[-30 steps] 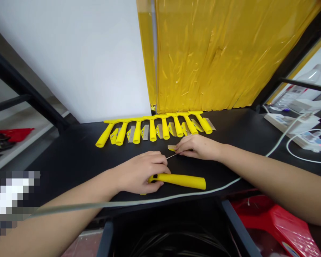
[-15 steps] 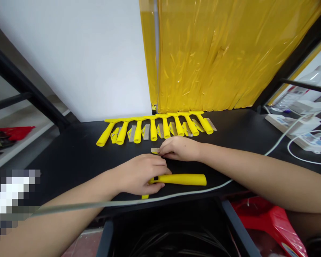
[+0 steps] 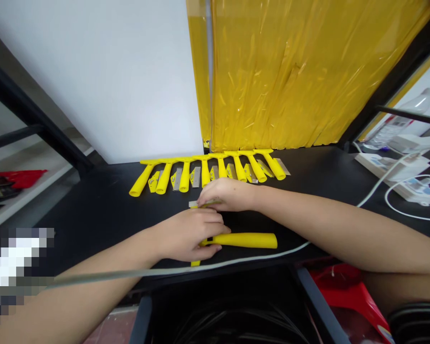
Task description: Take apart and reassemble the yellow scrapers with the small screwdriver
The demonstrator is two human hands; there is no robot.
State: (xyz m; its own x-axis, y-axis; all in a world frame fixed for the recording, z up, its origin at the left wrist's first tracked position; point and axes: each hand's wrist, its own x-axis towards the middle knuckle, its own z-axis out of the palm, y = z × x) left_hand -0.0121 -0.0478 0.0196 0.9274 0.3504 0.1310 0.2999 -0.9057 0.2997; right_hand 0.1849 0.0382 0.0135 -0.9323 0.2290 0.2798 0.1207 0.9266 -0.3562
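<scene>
My left hand is closed round the head end of a yellow T-shaped tool handle, which lies flat on the black tabletop with its round grip pointing right. My right hand bends over just beyond it, fingers pinching a small flat metal plate with a yellow edge. Most of that plate is hidden under the fingers. Behind both hands stretches a row of several matching yellow handles, their crossbars at the back, with metal and yellow plates lying between the grips.
A pale cable runs along the front of the black table. At right lie white power strips with cords and a clear plastic bottle. Below the edge are an open dark bin and a red object.
My right hand has slid left with the metal plate, closer above my left hand. The left hand and the yellow handle have barely moved.
</scene>
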